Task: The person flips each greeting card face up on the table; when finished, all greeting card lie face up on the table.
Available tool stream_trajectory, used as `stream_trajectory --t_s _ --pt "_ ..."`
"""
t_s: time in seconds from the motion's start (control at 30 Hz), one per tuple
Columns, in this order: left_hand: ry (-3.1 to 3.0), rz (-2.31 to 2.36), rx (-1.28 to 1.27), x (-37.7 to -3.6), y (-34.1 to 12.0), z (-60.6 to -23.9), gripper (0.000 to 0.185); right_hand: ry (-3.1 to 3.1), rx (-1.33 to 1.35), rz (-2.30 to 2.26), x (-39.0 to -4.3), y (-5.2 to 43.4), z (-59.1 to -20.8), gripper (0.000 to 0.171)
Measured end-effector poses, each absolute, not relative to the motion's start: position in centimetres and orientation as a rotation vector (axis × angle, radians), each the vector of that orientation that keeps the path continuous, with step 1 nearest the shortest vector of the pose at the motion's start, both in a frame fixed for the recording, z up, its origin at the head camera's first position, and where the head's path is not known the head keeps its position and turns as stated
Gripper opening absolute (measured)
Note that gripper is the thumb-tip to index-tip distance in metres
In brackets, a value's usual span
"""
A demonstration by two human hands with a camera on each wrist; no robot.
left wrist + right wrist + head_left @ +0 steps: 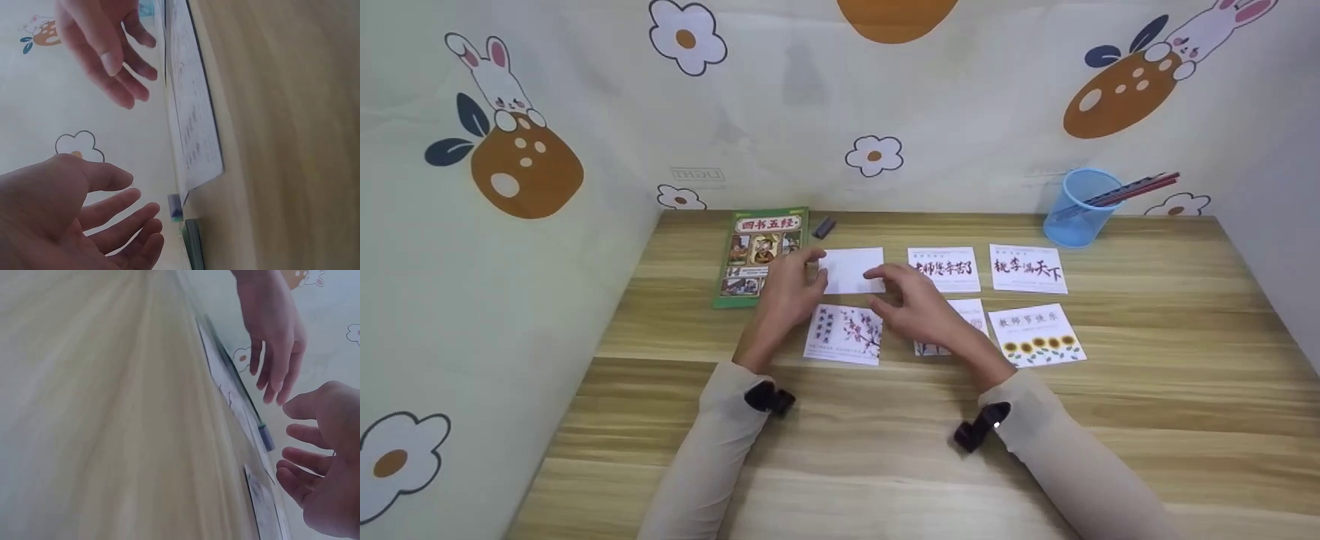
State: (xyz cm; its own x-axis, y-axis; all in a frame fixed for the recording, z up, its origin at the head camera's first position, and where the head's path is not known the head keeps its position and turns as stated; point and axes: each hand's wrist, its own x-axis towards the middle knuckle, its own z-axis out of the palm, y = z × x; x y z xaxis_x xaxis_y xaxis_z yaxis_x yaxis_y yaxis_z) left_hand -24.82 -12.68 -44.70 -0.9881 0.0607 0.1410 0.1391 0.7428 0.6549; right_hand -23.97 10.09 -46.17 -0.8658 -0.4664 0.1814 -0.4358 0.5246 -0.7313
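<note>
Both hands are over the cards on the wooden table, fingers loosely bent and nothing between them. My left hand (791, 286) is at the left edge of a blank white card (849, 271), overlapping the right side of a green booklet (741, 259). My right hand (919, 304) reaches in from the other side, its fingertips over that card's right edge. Below the blank card lies a card with pink blossoms (847, 334). The right hand partly hides a lettered card (960, 279) and a card beneath it (971, 315). In the left wrist view the two palms face each other.
To the right lie a card with red-brown lettering (1027, 268) and a sunflower card (1039, 334). A blue mesh pen cup (1076, 214) holding pencils stands at the back right. A small dark eraser-like block (824, 227) lies behind the blank card, near the patterned back curtain.
</note>
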Motion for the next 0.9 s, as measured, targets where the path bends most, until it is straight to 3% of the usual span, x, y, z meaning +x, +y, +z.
stream_trajectory --t_s 0.33,0.9 --pt "-2.945 -1.057 -0.136 -24.73 -12.65 -45.15 0.039 2.688 -0.732 -1.261 -24.52 9.13 -46.36 0.05" --pt "-3.026 -0.884 -0.123 -24.38 -12.37 -45.3 0.047 2.643 -0.785 -1.254 -24.52 9.56 -47.04 0.048"
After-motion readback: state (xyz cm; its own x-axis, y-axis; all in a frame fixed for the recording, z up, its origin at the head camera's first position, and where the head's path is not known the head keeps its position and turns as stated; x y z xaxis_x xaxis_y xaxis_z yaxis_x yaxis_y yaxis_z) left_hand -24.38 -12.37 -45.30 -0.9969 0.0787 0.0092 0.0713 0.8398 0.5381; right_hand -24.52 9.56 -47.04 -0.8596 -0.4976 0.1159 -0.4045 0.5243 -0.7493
